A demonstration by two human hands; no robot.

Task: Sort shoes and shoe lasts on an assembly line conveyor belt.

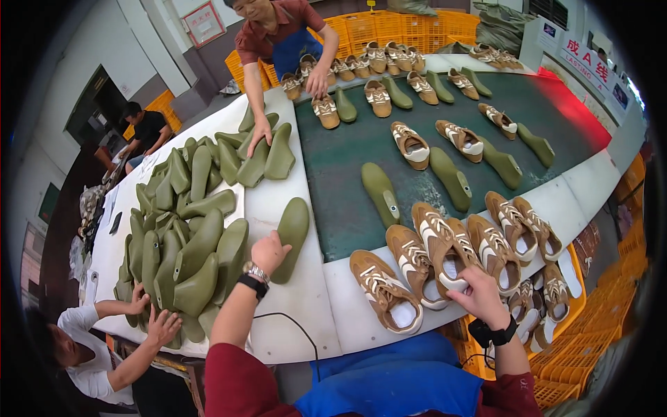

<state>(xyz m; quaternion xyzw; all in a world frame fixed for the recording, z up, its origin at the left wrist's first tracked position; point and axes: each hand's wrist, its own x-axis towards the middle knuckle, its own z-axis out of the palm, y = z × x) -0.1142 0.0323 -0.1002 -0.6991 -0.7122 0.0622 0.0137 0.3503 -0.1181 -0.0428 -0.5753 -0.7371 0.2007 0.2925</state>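
Observation:
My left hand (pixel 269 253) is closed at the side of a green shoe last (pixel 292 233), a finger lying against its surface. That last is on the white tabletop beside a heap of similar lasts (pixel 198 240). My right hand (pixel 481 295) pinches the heel of a brown sneaker (pixel 432 226) with white stripes and laces. It is raised among a row of matching sneakers (pixel 381 281) along the near edge of the table. The fingers on the far side of both things are partly hidden.
Sneakers and lasts stand in rows on a dark green belt (pixel 333 201). Across the table a co-worker (pixel 281 35) touches a last and a sneaker. Another person's hands (pixel 156 323) rest at the heap's left. Orange crates (pixel 583 333) stand to the right, one holding sneakers.

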